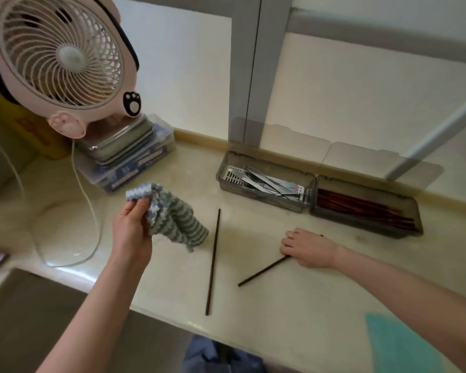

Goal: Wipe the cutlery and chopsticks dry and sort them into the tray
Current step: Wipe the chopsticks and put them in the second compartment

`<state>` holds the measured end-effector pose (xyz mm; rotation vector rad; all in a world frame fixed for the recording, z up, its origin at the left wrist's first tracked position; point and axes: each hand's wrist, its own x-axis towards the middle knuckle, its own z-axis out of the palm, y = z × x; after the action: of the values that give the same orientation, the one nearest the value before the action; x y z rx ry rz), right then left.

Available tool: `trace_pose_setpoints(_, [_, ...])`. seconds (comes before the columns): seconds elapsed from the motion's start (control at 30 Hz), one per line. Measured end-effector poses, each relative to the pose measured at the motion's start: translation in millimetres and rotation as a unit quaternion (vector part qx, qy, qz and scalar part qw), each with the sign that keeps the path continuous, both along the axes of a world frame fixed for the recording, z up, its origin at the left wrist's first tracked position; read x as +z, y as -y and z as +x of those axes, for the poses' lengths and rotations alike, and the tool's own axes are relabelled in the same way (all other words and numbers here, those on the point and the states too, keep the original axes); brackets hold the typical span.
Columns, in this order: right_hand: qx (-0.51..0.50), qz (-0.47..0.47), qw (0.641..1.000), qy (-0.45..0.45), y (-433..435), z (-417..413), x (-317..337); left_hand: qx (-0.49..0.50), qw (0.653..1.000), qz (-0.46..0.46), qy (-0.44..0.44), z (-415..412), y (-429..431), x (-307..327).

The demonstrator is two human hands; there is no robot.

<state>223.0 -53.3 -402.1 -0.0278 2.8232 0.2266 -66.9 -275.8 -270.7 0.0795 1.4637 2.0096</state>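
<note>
My left hand [131, 227] holds a grey-and-white striped cloth [172, 214] up above the counter. My right hand [307, 247] lies palm down on a dark chopstick [262, 271], fingers curled over its far end. A second dark chopstick [213, 261] lies loose on the counter between my hands, pointing away from me. At the back stand two grey trays with open lids: the left tray [222, 170] holds metal cutlery [264, 181], the right tray [414, 211] holds reddish-brown chopsticks [361, 208].
A pink fan [59, 55] stands at the back left on stacked metal trays [119, 144] and a box, its white cord [92, 211] looping over the counter. The counter's front edge [156, 312] runs near me. A teal cloth [398, 343] lies at the front right.
</note>
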Motion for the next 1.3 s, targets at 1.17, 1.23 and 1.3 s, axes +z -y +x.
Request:
trace_pose_setpoints(1.17, [-0.396, -0.606, 0.613, -0.318, 153, -126, 107, -0.169, 0.982, -0.079, 0.010, 41, -36, -7])
trace_pose_setpoints(1.23, [-0.405, -0.579, 0.614, -0.351, 149, -122, 110, -0.187, 0.981, -0.050, 0.010, 48, -42, -3])
trace_pose_setpoints(1.3, [-0.420, -0.550, 0.601, -0.398, 144, -112, 114, -0.206, 0.978, -0.024, 0.010, 54, -52, 0])
